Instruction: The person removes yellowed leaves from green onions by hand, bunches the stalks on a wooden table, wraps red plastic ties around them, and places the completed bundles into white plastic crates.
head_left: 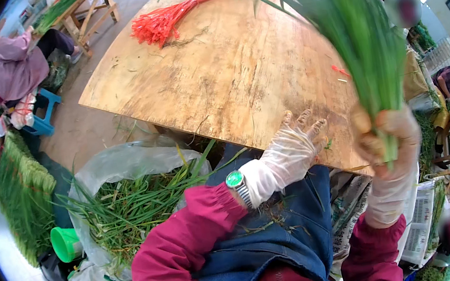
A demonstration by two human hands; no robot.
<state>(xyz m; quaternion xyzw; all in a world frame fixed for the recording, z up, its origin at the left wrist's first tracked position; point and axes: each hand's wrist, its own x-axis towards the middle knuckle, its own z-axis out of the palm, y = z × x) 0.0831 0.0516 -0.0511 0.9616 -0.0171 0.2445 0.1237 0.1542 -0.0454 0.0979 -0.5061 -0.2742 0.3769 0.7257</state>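
My right hand (387, 138), in a thin pale glove, is closed around the lower stems of a bunch of garlic chives (371, 56). The bunch stands nearly upright above the table's right side, its long leaves blurred and fanning out at the top. My left hand (302, 136), gloved too and with a watch on its wrist, lies with fingers spread at the front edge of the wooden table (216, 78). Nothing is in it. Scraps of green lie close to its fingers.
Red ties (176, 16) lie bundled at the table's far side. Left of my lap, a clear plastic bag (104, 163) holds loose green leaves. Beyond it are a green bucket (67, 244), heaped chives (25, 191) and a blue stool (44, 112) near a seated person. More people are at the right.
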